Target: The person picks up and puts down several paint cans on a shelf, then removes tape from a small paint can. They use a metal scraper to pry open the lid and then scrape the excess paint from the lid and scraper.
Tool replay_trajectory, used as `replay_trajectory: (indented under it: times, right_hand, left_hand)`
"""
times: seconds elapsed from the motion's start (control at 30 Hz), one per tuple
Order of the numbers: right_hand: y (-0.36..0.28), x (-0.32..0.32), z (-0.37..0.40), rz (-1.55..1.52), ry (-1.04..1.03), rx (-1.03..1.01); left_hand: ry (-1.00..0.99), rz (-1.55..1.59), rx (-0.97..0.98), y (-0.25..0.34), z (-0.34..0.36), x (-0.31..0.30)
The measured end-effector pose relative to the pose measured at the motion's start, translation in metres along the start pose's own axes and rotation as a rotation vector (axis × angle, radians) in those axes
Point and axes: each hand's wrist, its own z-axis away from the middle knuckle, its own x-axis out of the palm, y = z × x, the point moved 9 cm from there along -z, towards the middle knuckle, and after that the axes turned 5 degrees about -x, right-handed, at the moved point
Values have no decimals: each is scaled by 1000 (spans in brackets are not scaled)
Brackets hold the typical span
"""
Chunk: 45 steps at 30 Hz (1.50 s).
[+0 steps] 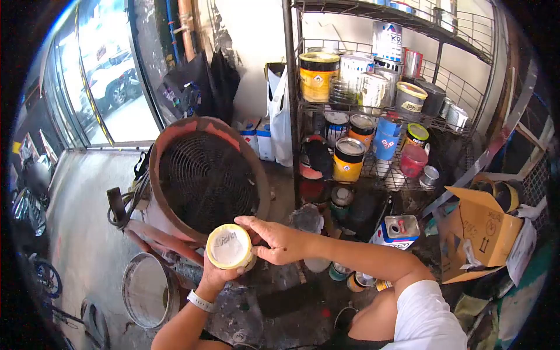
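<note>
Two hands cupping can, fingers curled

One camera only, worn on the head: I see forward and down through a fisheye lens, dark at the corners. It sits close over the left hand, right hand and tin; fan ahead, wire shelving right, floor below.

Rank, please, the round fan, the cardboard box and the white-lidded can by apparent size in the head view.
Largest first:
1. round fan
2. cardboard box
3. white-lidded can, smallest even though the left hand and right hand hold it nearest the camera.
</note>
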Motion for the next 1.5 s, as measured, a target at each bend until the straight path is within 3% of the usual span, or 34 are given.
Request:
replay_trajectory:
  times: [0.1,0.47,0.8,0.9,1.5]
  right_hand:
    - [-3,-5,3,212,-5,-77]
    - [-8,-10,9,269,25,-95]
    - [-12,-11,5,284,35,-99]
    - [-2,-9,3,159,-29,58]
    - [-3,-4,5,265,11,-64]
  left_hand:
    - [13,-54,-16,-10,-2,-5]
    - [28,-175,48,-18,-8,-7]
    - [34,-76,28,-10,-4,-3]
    - [21,-38,42,-8,-5,-1]
    - [44,-98,65,-6,0,-7]
